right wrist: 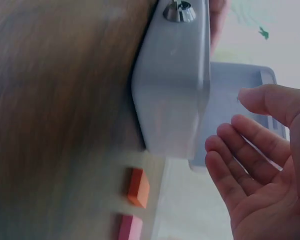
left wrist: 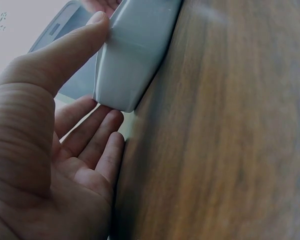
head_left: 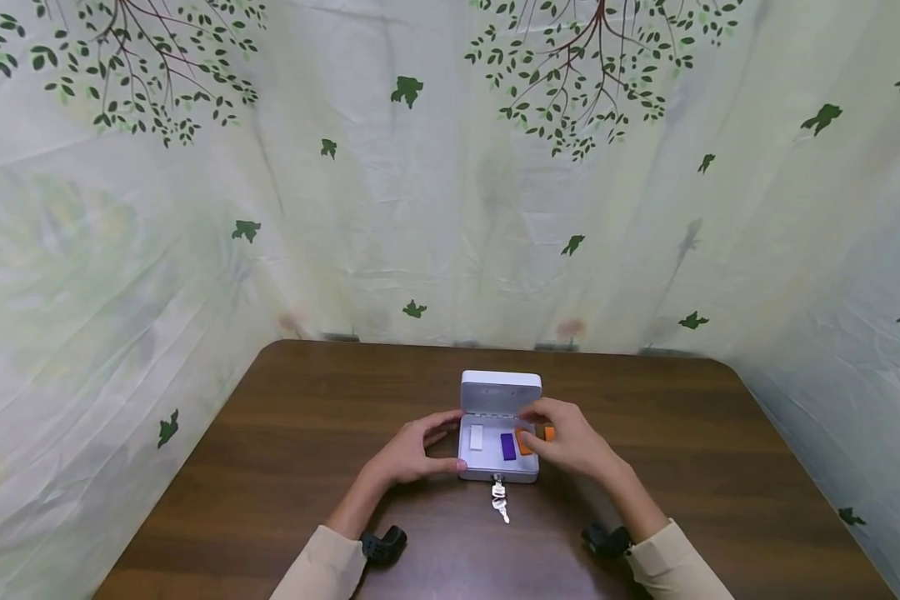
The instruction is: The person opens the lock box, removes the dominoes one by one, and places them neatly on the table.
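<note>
A small white lockbox [head_left: 498, 472] stands on the table with its lid [head_left: 501, 392] raised. Inside lie a white block [head_left: 476, 437], a purple block [head_left: 507, 447] and an orange block [head_left: 523, 442]. My left hand [head_left: 414, 450] holds the box's left side, thumb at the front corner and fingers towards the back. Over the right edge hovers my right hand [head_left: 570, 437], thumb and fingers spread apart beside the orange block. The right wrist view shows that hand [right wrist: 265, 165] with nothing in its fingers. Keys [head_left: 499, 498] hang from the front lock [right wrist: 179, 12].
On the brown wooden table [head_left: 330, 383], right of the box, lie a second orange block [right wrist: 138, 187] and a pink block [right wrist: 130, 228]. A pale curtain [head_left: 457, 208] with leaf prints surrounds the table's back and sides.
</note>
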Tool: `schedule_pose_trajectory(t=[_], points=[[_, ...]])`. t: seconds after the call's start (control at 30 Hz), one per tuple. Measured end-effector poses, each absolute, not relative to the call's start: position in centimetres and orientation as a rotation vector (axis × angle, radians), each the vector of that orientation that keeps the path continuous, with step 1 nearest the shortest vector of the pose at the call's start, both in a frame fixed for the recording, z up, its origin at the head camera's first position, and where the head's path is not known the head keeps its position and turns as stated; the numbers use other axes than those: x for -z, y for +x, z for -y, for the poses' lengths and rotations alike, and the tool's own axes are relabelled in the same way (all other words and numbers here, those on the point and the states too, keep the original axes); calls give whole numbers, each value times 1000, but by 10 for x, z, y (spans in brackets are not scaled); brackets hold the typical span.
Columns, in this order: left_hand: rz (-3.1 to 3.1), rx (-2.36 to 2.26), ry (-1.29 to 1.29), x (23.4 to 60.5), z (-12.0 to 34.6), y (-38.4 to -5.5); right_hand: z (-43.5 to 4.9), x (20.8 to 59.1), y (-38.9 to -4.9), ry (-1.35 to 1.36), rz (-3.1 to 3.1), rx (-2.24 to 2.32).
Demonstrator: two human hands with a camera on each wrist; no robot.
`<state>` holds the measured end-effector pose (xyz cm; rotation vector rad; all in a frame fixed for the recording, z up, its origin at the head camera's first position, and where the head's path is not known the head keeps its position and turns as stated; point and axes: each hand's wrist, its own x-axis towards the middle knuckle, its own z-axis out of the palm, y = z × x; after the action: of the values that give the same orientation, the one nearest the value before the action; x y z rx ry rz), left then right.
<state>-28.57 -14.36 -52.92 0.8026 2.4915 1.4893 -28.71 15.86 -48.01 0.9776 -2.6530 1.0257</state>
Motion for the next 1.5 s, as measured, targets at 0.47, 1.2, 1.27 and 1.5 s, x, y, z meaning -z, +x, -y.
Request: schedule_pose_trajectory(t=[0.47, 1.2, 1.27, 1.5], points=[[-2424, -1540, 828, 502, 140, -270, -129, 487, -288, 983, 2735, -971], [-2493, -1480, 823, 529, 144, -286, -105, 501, -292, 977, 2807, -858], [-2493, -1479, 821, 529, 144, -286, -103, 501, -293, 968, 2811, -839], [-2493, -1462, 781, 529, 145, -285, -98, 503, -293, 976, 2817, -760]])
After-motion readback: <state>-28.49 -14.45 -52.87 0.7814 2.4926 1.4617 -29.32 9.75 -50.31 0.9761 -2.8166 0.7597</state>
